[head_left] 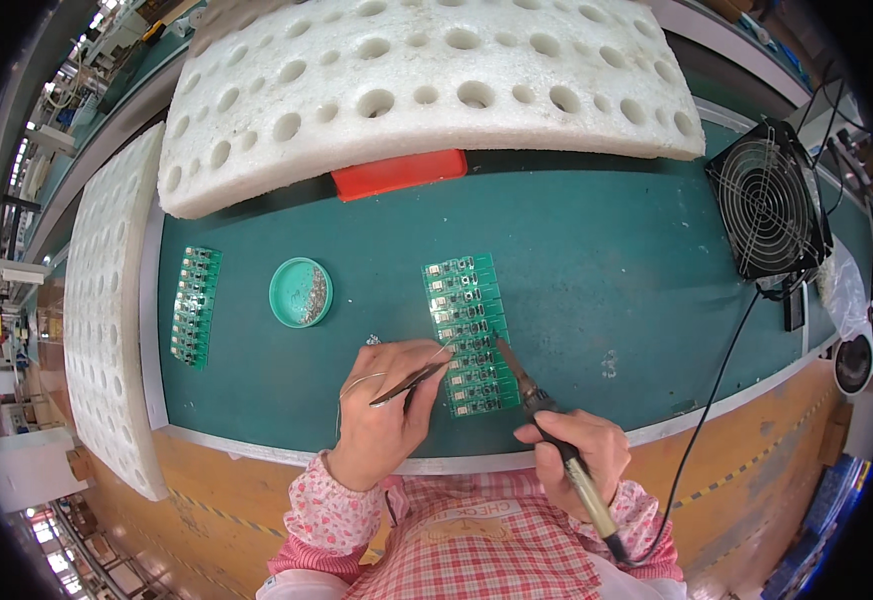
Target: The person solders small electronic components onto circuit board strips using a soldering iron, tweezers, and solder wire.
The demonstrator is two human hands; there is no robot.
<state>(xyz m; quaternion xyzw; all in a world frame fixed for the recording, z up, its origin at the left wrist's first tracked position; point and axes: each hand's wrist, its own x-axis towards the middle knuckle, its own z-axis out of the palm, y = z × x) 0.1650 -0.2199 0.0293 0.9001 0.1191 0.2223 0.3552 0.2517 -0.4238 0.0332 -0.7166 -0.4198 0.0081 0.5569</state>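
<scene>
A green panel of small circuit boards (471, 335) lies on the green work mat, with rows of components on it. My left hand (381, 420) is closed on a pair of dark tweezers (408, 384), their points at the panel's left edge. A thin solder wire (361, 379) also runs through this hand, its end near the boards. My right hand (591, 448) grips a soldering iron (588, 492) by its handle; the iron's tip reaches the right side of the panel, around mid-length. Whether the tip touches a joint is too small to tell.
At left lie a second circuit board panel (194, 308) and a round green dish (275, 298) with small metal parts. Perforated white foam blocks (416, 65) stand at the back and left, a red tray (401, 175) under the back one. A black fan (764, 205) stands at right.
</scene>
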